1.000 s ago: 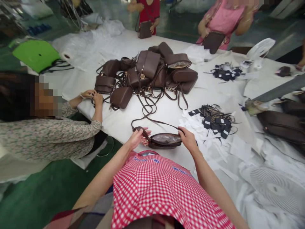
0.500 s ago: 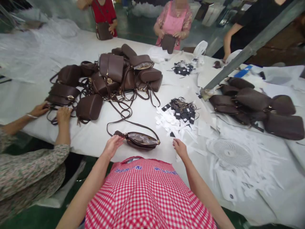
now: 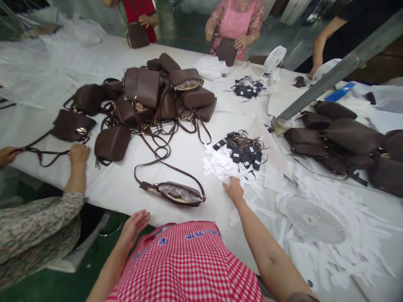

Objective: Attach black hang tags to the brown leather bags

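Note:
A brown handbag [image 3: 176, 195] lies on the table in front of me with its top unzipped, clear plastic showing inside and its strap looped behind it. My left hand [image 3: 136, 224] is off the bag, near the table's front edge, fingers stretched out and holding nothing. To the right of the bag, my right hand [image 3: 234, 191] reaches to the near edge of a heap of white paper strips [image 3: 220, 163], thumb and fingers apart. Black hang tags [image 3: 247, 151] with cords are piled just beyond the strips.
Many brown bags [image 3: 143, 88] are heaped at the back left, more [image 3: 349, 138] at the right by a slanted metal post [image 3: 330, 63]. A white fan [image 3: 315, 218] lies among strips at right. At left, a co-worker's hand [image 3: 78, 154] handles a bag strap. Other people stand opposite.
My left hand has drawn back from the bag toward me. My right hand has moved forward to the white strips. The co-worker at left has pulled a bag's strap out to the left.

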The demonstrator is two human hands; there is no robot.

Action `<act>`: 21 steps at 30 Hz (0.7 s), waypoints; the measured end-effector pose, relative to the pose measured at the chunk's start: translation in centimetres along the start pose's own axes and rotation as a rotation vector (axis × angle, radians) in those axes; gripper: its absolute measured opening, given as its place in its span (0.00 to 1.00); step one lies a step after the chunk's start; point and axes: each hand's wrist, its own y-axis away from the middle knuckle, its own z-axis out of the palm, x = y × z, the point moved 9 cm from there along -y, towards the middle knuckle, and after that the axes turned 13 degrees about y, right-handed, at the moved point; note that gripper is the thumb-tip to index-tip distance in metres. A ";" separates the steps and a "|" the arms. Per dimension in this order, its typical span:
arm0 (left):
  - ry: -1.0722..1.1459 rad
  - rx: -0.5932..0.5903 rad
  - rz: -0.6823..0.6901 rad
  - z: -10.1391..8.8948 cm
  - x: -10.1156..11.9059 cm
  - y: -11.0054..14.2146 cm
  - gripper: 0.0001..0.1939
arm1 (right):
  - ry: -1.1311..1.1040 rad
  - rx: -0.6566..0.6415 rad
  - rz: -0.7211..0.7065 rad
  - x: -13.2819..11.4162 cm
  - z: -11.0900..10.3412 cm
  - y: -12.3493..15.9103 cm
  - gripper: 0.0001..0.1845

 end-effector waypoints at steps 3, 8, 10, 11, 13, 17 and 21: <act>-0.038 0.029 -0.011 -0.4 -0.9 0.7 0.05 | 0.009 -0.024 -0.006 0.4 -0.4 -1.3 0.31; -0.226 0.022 0.019 -0.8 -1.3 0.6 0.07 | 0.063 -0.133 0.016 1.5 -0.4 -3.2 0.32; -0.303 -0.003 0.039 -0.6 -1.4 0.3 0.11 | 0.079 -0.168 0.024 1.9 -0.5 -4.0 0.29; -0.342 -0.019 0.052 -0.5 -1.5 0.2 0.14 | 0.083 -0.174 0.019 2.1 -0.7 -4.4 0.28; -0.425 -0.053 0.079 0.1 -1.5 0.1 0.21 | 0.095 -0.181 0.000 2.2 -0.9 -4.7 0.26; -0.582 -0.148 0.118 1.8 -1.5 0.9 0.30 | 0.124 -0.193 -0.078 1.4 -0.7 -2.6 0.27; -0.692 -0.227 0.161 3.0 -1.3 1.8 0.32 | 0.178 -0.209 -0.202 0.3 1.1 2.8 0.28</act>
